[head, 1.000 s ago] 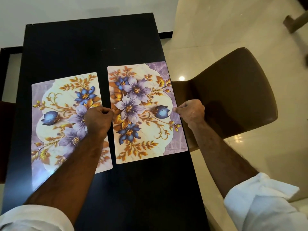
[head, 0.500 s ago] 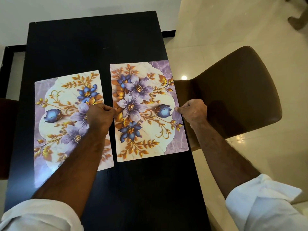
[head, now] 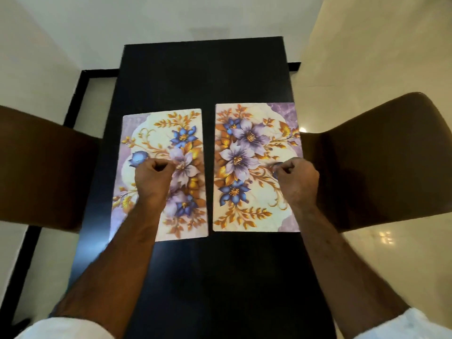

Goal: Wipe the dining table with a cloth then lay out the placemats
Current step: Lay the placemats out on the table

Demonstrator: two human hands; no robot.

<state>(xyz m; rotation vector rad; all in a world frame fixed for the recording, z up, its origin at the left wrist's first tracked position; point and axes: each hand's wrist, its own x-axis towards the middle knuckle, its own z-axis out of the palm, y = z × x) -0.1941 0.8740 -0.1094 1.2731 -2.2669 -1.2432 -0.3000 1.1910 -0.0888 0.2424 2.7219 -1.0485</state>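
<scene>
The two floral placemats are lying flat side by side on the middle of the black dining table [head: 203,74], with a narrow strip of bare top showing between them. The left placemat [head: 151,138] is sitting slightly nearer and a touch skewed; the right placemat [head: 254,167] is reaching the table's right edge. The left hand [head: 152,178] is hovering over the middle of the left mat and the right hand [head: 297,178] over the right part of the right mat. Both are curling into loose fists with nothing visibly held; whether the knuckles are touching the mats I cannot tell.

No cloth is showing, so the person seems to be working on the laying-out step, probably fine-tuning the mats. The next move is likely calling for flat fingers on the left mat to square it and level its near edge with its neighbour.

A brown chair is standing on the left [head: 44,167] and another on the right [head: 381,162].
</scene>
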